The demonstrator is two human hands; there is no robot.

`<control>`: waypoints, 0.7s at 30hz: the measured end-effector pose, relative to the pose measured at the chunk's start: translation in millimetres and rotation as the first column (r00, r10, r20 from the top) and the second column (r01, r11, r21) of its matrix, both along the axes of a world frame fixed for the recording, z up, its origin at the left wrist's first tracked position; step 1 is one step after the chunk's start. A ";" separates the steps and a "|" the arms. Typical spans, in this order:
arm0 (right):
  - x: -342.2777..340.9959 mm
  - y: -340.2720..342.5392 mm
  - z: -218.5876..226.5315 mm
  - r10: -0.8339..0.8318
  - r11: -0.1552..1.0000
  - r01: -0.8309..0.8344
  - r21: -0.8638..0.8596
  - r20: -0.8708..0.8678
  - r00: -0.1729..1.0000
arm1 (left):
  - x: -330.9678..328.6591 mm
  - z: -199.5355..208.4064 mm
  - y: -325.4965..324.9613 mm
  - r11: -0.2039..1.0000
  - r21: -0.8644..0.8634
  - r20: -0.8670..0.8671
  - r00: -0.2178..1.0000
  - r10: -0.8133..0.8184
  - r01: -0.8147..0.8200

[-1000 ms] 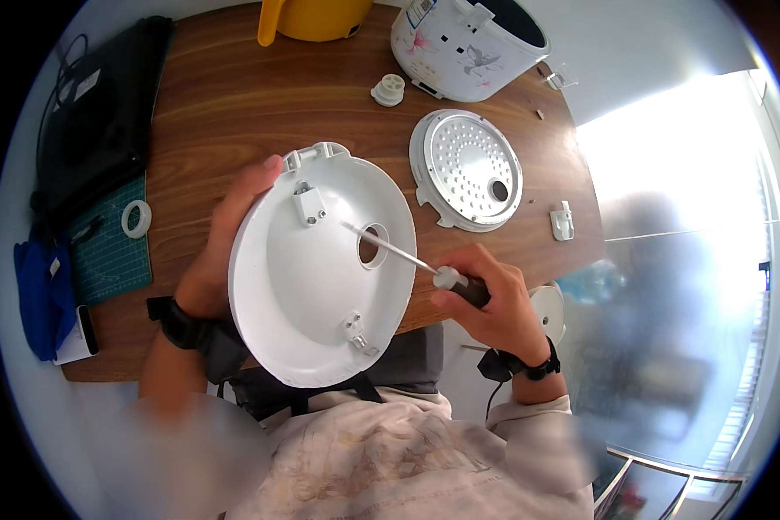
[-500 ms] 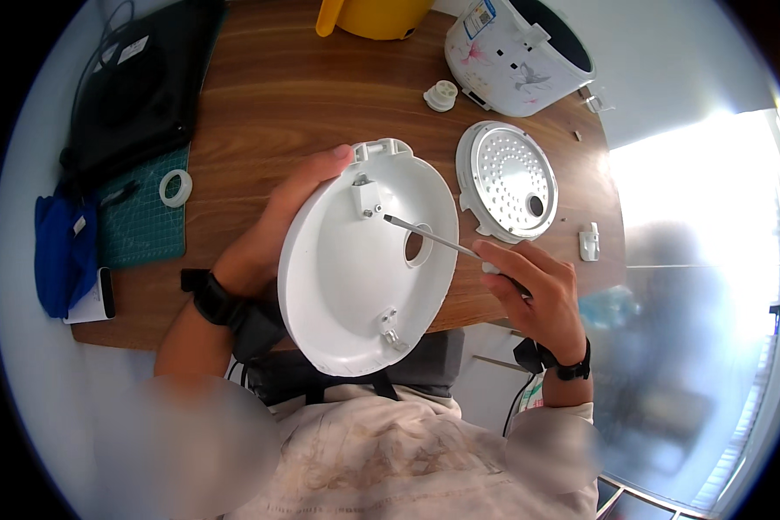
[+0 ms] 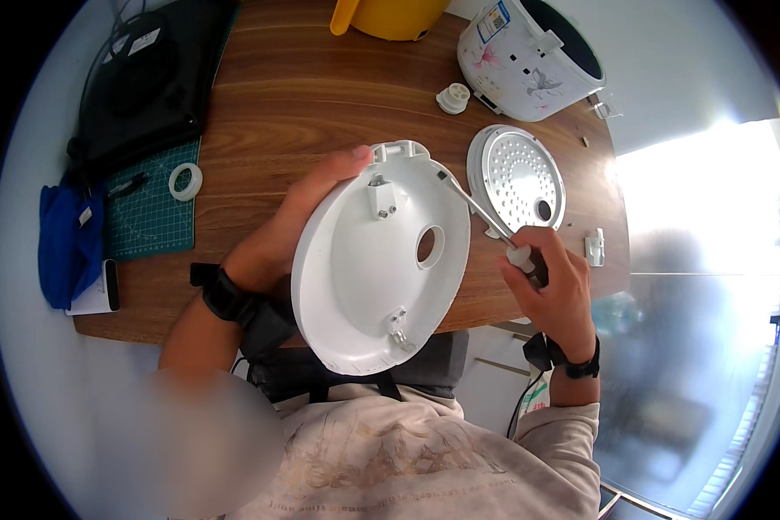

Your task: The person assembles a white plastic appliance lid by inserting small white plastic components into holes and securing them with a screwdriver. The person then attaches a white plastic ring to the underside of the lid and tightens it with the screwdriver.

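Note:
My left hand [image 3: 321, 195] grips the upper left rim of a white plastic rice cooker lid [image 3: 355, 269], its hollow inner side facing me. Inside the lid are a small bracket with two screws [image 3: 383, 199] near the hinge, a round hole to the right, and a metal clip [image 3: 399, 334] near the bottom. In my right hand [image 3: 550, 277] is a screwdriver [image 3: 481, 212], its handle wrapped by my fingers. Its tip points up and left, over the lid's upper right rim. Just behind the screwdriver lies a round perforated inner lid plate [image 3: 516, 173].
A white flowered rice cooker body [image 3: 524, 69] stands at the back right, a white valve cap [image 3: 452, 99] beside it. A white ring [image 3: 185, 182] rests on the green cutting mat [image 3: 160, 221]. A small latch piece [image 3: 594, 249] lies near the right table edge; a yellow container [image 3: 390, 17] stands behind.
The screwdriver tip has moved away from the bracket screws, up and right to the lid's rim. The lid stays in my left hand. The whole view has shifted slightly.

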State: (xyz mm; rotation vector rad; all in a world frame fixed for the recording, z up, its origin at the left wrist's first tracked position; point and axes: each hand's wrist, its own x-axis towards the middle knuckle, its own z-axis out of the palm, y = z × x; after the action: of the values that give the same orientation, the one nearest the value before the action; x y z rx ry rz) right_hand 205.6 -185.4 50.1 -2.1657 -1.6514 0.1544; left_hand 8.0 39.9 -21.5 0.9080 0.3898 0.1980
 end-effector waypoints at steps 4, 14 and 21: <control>-0.2 2.6 6.2 0.021 0.998 -0.026 -0.053 -0.104 0.994 | -0.4 -1.2 -0.4 1.000 -0.007 -0.008 1.000 0.011 -0.011; -3.7 0.2 -4.7 0.150 0.981 -0.160 -0.106 -0.100 0.984 | 1.5 7.7 -4.3 0.998 -0.043 -0.003 0.999 0.051 -0.052; -6.4 1.9 -10.4 0.239 0.969 -0.243 -0.049 -0.082 0.968 | 3.2 6.5 -5.8 0.995 -0.061 0.000 0.996 0.085 -0.085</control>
State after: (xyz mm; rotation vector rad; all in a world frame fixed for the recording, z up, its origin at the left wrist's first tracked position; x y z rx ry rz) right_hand 199.2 -183.4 39.7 -1.9665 -1.8834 0.3548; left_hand 11.2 34.1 -15.0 0.8317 0.4305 0.2640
